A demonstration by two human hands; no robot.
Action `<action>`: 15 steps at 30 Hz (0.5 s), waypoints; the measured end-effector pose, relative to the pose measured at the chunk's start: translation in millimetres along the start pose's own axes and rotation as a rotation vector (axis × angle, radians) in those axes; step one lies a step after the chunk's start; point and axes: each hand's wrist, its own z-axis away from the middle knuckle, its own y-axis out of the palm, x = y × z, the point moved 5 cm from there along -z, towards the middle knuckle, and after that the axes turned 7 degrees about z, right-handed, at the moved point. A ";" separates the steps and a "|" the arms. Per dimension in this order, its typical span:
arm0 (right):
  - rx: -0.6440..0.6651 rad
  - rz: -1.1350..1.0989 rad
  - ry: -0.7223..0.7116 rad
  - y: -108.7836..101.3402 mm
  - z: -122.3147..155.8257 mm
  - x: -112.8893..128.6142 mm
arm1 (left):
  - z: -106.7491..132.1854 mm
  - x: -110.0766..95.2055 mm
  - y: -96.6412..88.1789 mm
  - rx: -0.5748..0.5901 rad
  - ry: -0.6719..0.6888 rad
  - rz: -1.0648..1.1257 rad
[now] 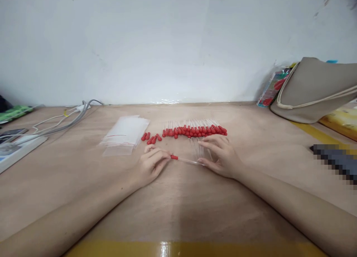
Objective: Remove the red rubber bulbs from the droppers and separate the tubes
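My left hand (155, 163) is closed, thumb and fingers pinched round the red rubber bulb (174, 157) of a glass dropper. Its clear tube (186, 161) points right, towards my right hand (220, 154). That hand is spread, thumb and forefinger apart, over loose glass tubes (197, 147) lying lengthwise; the thumb tip is at the dropper's far end, and whether it presses on it is hard to see. Just beyond lies a row of droppers with red bulbs (195, 130), tubes facing the wall. Several loose red bulbs (151, 139) lie left of the row.
A stack of clear plastic bags (122, 132) lies left of the bulbs. Cables (64, 123) and a white power strip (25, 149) are at far left. At right stand a grey-beige bag (315, 89) and a colourful package (273, 87), with a blurred dark object (334, 162) nearer.
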 end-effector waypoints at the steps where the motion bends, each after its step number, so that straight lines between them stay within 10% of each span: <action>1: 0.033 0.001 -0.036 0.1 0.2 4.3 | 0.7 -2.8 1.6 0.018 0.004 0.002; 15: 0.108 0.105 -0.122 10.7 -4.5 24.6 | -9.4 -10.2 14.2 0.052 -0.012 0.038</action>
